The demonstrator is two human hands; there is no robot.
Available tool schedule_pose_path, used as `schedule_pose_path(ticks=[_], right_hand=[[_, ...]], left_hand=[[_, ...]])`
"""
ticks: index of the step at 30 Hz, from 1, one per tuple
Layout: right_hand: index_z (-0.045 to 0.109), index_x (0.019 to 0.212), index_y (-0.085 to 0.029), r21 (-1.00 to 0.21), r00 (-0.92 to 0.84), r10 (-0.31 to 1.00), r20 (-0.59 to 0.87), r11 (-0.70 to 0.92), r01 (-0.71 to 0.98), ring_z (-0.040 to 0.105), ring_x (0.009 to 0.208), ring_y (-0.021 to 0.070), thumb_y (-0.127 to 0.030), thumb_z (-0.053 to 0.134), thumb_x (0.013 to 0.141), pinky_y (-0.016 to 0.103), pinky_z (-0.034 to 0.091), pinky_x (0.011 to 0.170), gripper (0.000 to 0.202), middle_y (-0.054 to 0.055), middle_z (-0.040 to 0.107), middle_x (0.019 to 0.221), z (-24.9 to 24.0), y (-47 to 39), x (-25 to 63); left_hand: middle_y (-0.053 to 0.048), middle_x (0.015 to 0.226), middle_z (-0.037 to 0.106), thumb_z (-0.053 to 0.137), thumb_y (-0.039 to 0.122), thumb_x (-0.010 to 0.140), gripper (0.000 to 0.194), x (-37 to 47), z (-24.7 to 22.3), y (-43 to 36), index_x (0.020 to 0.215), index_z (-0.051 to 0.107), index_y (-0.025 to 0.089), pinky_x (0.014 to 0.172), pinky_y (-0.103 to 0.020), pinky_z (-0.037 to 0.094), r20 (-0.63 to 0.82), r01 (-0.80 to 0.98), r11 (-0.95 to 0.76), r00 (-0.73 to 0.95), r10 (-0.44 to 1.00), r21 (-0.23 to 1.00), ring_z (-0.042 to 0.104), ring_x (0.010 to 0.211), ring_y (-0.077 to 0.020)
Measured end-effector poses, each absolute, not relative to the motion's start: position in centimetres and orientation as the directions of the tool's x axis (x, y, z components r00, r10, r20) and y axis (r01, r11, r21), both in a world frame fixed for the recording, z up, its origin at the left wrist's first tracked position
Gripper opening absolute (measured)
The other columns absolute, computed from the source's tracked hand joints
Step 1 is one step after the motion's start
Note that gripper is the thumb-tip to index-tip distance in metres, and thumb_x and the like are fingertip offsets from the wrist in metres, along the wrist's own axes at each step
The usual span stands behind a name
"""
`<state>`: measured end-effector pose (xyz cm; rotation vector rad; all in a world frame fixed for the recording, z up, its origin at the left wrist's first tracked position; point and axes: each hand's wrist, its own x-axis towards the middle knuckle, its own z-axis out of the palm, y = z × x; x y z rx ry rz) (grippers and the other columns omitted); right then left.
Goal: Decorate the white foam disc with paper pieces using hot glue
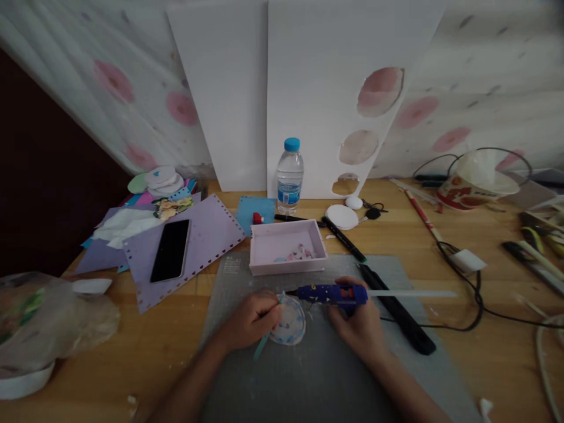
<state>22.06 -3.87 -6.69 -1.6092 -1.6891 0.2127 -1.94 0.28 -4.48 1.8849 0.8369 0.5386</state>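
Note:
My left hand [249, 320] pinches a thin light-blue strip [261, 345], whose loose end hangs below the fingers. My right hand [363, 329] is wrapped round a dark blue hot glue gun [324, 294]. Its nozzle points left and is close to the fingertips of my left hand; whether it touches the strip is too small to tell. A white glue stick [414, 293] sticks out of the gun's back. Just below the nozzle, a round white disc [293, 323] with light-blue marks around its rim lies on the grey cutting mat [335, 376], partly covered by my left hand.
Behind the mat's back edge stand a pale pink box [286, 267] with paper scraps and a water bottle [289, 176]. A black utility knife [400, 314] lies right of my right hand. Left are a phone [171, 251] and purple paper [215, 223]; cables [478, 294] cross the right side.

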Motion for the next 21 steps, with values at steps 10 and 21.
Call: schedule_pose_path(ticks=[10, 21], right_hand=[[0.05, 0.101, -0.022, -0.615, 0.117, 0.912, 0.394, 0.167, 0.771, 0.066, 0.065, 0.0195, -0.025, 0.053, 0.074, 0.03, 0.054, 0.058, 0.028, 0.005, 0.067, 0.085, -6.4, -3.9, 22.2], [0.053, 0.1, -0.022, -0.674, 0.317, 0.824, 0.47, 0.103, 0.732, 0.064, 0.076, 0.0246, -0.042, 0.061, 0.078, 0.039, 0.052, 0.066, 0.031, 0.007, 0.063, 0.088, -3.2, -5.7, 25.0]], left_hand=[[0.001, 0.057, 0.047, 0.037, 0.031, 0.095, 0.044, -1.9, -4.6, 0.4, 0.055, 0.049, 0.016, 0.066, -0.024, 0.038, 0.032, 0.304, -0.313, 0.67, 0.742, 0.9, 0.049, 0.064, -0.0132], [0.002, 0.061, 0.049, 0.039, 0.032, 0.095, 0.043, -2.3, -4.9, 0.2, 0.058, 0.051, 0.015, 0.06, -0.021, 0.037, -0.05, 0.346, -0.228, 0.638, 0.768, 0.91, 0.048, 0.06, -0.0103]])
